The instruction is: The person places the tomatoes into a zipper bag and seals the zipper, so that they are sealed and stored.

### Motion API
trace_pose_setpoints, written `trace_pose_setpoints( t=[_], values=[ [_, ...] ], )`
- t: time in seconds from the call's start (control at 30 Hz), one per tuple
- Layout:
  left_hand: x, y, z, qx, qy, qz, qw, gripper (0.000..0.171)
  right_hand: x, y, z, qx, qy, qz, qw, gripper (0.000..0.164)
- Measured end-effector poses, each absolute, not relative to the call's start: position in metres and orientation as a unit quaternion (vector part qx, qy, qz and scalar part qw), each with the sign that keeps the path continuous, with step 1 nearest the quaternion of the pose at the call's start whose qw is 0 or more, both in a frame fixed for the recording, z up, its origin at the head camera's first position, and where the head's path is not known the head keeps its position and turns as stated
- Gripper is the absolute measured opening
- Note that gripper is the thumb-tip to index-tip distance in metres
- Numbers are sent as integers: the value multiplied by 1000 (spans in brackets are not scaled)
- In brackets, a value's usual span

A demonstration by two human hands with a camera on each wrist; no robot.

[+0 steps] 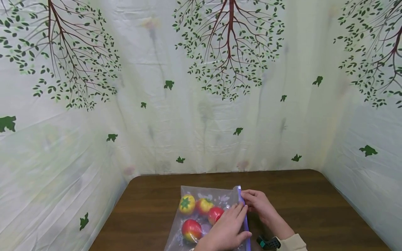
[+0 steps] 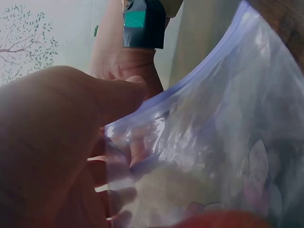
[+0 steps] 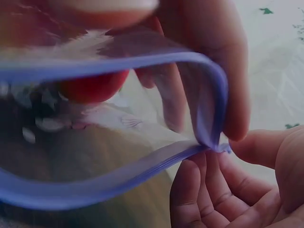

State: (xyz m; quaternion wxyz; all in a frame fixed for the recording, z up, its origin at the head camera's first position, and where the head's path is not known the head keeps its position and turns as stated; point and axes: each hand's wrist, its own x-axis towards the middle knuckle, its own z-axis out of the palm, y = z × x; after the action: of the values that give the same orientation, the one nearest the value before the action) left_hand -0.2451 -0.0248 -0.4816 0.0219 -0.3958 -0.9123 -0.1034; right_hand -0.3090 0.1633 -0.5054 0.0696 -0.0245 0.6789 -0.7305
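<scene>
A clear zip bag with a purple zip edge lies on the table. Inside it are several round red and yellow fruits, among them a yellow one with a green star-shaped top and a redder one. My left hand rests across the bag with fingers stretched over the zip edge, its thumb near that edge. At the far end of the zip, my right hand pinches the bag's corner between thumb and finger. In the right wrist view the bag's mouth gapes.
The brown wooden table has rounded far corners. Behind it and on both sides hang pale cloth walls printed with trees and green leaves. A dark strap with a turquoise part circles my right wrist.
</scene>
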Motion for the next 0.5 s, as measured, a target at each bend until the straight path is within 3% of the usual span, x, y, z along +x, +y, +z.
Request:
trace_pose_setpoints(
  t=[0.3,0.5],
  values=[
    [-245,-19,-493,-381,-919,-89,-45,82,-311,166,-519,-7,693,-719,59,38],
    [-243,-18,-503,-383,-922,-30,-48,90,-316,164,-529,16,695,-717,50,30]
  ],
)
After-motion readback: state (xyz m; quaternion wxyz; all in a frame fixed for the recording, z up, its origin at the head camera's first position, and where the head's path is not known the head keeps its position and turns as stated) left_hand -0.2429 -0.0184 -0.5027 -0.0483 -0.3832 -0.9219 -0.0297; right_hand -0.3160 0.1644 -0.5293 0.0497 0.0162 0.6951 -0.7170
